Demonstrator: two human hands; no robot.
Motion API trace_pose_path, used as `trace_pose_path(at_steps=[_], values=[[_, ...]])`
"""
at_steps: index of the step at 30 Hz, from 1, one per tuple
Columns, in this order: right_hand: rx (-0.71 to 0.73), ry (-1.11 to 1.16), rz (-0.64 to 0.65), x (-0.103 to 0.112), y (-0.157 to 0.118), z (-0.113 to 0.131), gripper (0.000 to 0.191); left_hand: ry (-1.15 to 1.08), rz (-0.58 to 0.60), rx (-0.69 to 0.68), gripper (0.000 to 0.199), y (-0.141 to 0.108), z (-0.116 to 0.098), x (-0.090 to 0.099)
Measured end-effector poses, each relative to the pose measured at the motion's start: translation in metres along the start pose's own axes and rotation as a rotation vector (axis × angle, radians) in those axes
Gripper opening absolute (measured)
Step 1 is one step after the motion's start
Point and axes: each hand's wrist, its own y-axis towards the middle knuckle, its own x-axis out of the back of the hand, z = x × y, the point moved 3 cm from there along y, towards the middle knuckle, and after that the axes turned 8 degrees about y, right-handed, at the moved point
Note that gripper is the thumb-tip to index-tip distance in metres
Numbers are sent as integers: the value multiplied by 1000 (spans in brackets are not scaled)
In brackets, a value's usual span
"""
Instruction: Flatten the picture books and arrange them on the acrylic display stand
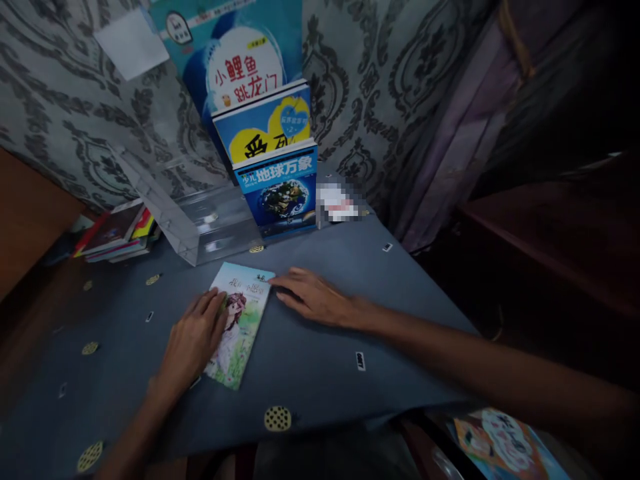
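A small book (246, 333) with a light blue and green cover and a drawn girl lies flat on the grey-blue tablecloth. Over its left edge rests my left hand (197, 330), its fingers lying flat on the cover. My right hand (313, 297) is at the book's upper right corner, fingertips touching the edge, fingers stretched out and slightly apart. Behind the book, a clear acrylic rack (175, 213) holds upright books in steps, with a blue book showing the earth (280, 193) in front.
A stack of books (117, 233) lies left of the rack. A blurred white item (340, 202) sits right of it. Patterned curtain (350, 87) hangs behind the table (320, 387). Another colourful book (505, 443) shows below the table's front edge at the right.
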Motion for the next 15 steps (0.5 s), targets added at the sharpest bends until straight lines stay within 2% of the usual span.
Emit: trace_pose_path(at_steps=[4, 7, 9, 12, 15], values=[[4, 4, 38, -7, 23, -9, 38, 63, 45, 49, 41, -6, 1, 4], [-40, -1, 74, -13, 40, -19, 41, 40, 69, 35, 44, -8, -2, 10], [-20, -1, 94, -18, 48, -24, 41, -47, 77, -43, 48, -12, -4, 12], [53, -15, 110, -25, 55, -30, 41, -190, 102, -247, 62, -21, -9, 11], [88, -41, 141, -30, 58, -34, 42, -215, 86, -360, 71, -28, -14, 9]])
